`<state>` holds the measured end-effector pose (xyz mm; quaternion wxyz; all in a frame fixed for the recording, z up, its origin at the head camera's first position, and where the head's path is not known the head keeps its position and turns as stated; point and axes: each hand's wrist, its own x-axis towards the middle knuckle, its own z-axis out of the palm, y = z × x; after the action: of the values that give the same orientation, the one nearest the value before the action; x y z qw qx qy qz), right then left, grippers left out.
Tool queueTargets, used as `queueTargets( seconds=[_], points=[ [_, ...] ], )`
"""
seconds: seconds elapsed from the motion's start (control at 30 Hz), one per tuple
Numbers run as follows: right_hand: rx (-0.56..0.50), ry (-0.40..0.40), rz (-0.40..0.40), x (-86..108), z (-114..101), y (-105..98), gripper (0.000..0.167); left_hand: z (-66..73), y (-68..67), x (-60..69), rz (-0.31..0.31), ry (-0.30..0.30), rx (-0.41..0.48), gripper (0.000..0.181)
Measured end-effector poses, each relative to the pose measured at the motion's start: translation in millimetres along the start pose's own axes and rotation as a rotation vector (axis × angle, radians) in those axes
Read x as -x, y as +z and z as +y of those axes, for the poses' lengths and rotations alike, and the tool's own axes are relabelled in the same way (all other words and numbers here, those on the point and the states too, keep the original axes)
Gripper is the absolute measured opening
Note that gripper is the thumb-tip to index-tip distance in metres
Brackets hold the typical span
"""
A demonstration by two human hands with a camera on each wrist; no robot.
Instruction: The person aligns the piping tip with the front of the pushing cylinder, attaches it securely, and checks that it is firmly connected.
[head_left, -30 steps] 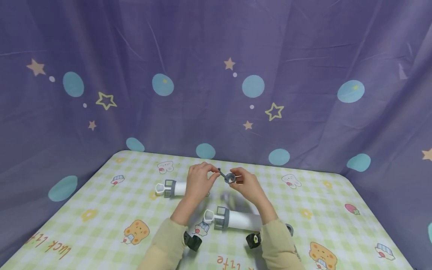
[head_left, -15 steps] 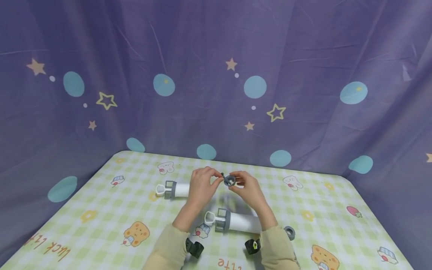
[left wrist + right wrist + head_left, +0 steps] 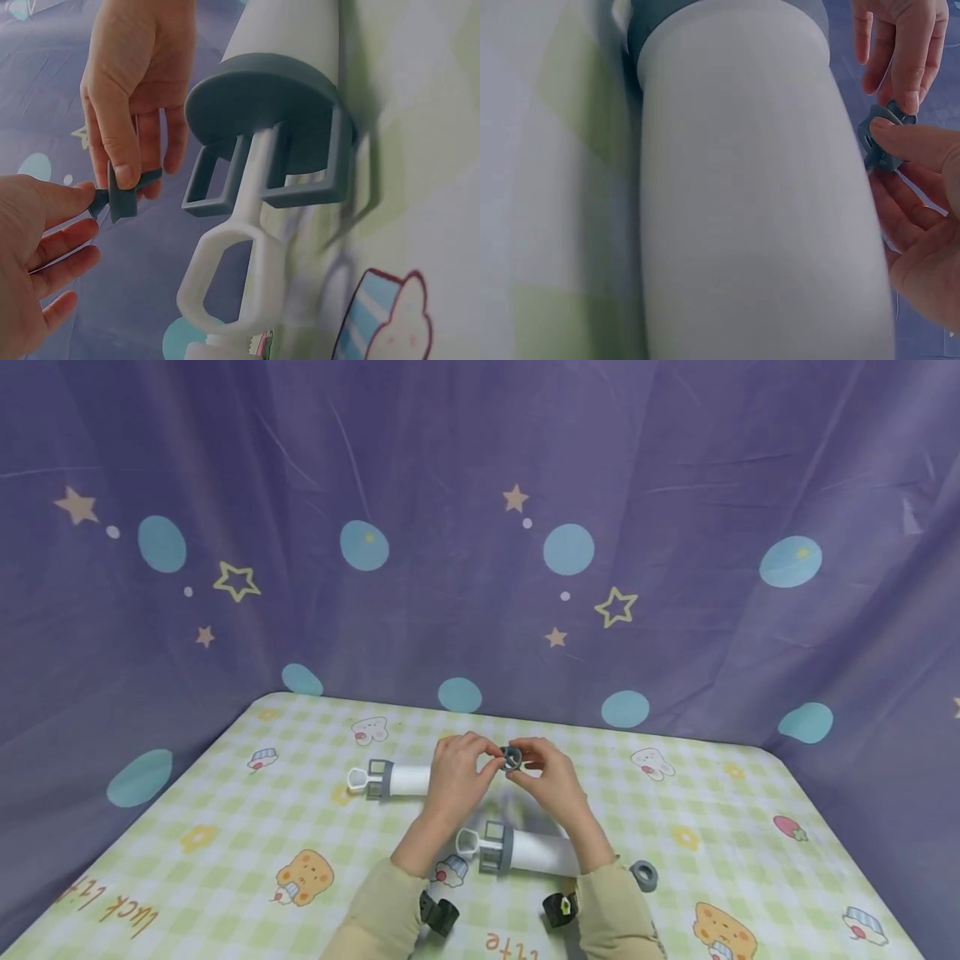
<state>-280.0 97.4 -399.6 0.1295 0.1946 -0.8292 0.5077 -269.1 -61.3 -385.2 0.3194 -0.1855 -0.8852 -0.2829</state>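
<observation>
Thumb and fingers of my right hand pinch a small grey ring above the table. From the other side, my left hand pinches a small grey stemmed piece, whose far end meets the ring; how deep it sits is hidden. In the right wrist view the right thumb lies over the ring, with the left fingertips just beyond. A white cylinder with a grey flanged collar and a white loop handle lies nearer, below the hands.
A second white cylinder with a similar collar and handle lies behind, partly covered by the left hand. A loose grey ring rests right of the nearer cylinder. The checked tablecloth reaches a purple curtain at the back.
My left hand has moved right, bringing the stemmed piece from beside the ring up against it. The right hand keeps its grip on the ring.
</observation>
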Motion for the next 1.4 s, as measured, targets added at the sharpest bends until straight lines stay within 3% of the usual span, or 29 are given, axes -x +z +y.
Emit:
queueTargets(
  seconds=[0.43, 1.0, 1.23, 1.4],
  points=[
    [0.005, -0.027, 0.008, 0.1, -5.0, -1.6, 0.038, 2.5, 3.9, 2.8, -0.008, 0.043, -0.034, 0.008],
    [0.027, -0.054, -0.004, 0.2, -3.1, -0.2, 0.038, 3.2, 1.3, 3.7, -0.028, 0.052, -0.050, 0.004],
    [0.048, -0.035, -0.013, 1.3, -1.3, -1.4, 0.038, -5.3, -2.7, 3.1, -0.033, 0.048, -0.039, 0.007],
    [0.060, -0.020, -0.040, 2.9, -2.5, -4.2, 0.039, -17.5, -10.1, 1.9, -0.089, 0.006, -0.048, 0.011]
  ],
)
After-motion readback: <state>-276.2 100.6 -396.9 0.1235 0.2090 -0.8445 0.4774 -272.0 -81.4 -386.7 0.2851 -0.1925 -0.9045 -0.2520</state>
